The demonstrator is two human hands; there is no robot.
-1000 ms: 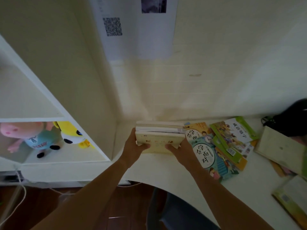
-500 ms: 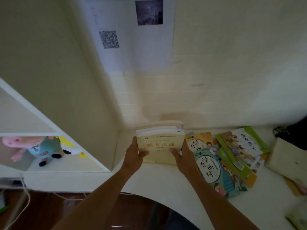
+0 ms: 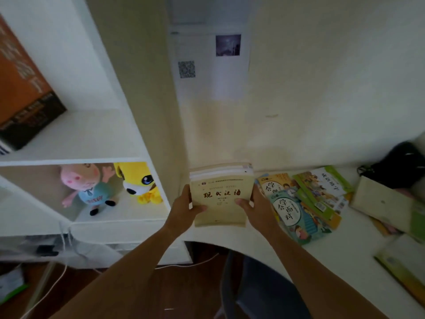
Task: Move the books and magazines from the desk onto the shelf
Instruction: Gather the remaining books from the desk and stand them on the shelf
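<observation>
My left hand (image 3: 184, 209) grips the left edge of a stack of pale cream paperback books (image 3: 220, 194), thumb curled over the front cover; my right hand (image 3: 257, 209) grips the right edge the same way, thumb laid on the cover and fingers wrapped behind. The stack stands tilted up, its red-lettered cover facing me, over the near left end of the white desk (image 3: 345, 254). At three o'clock from it, colourful children's picture books (image 3: 296, 208) lie fanned flat on the desk, just beside my right hand. At nine o'clock stands the white wooden shelf (image 3: 76, 161): a pink plush pig (image 3: 85, 187) and a yellow plush toy (image 3: 140, 183) sit in its lower compartment. Farther, at ten o'clock, an orange and black book (image 3: 25, 93) leans in the upper compartment.
</observation>
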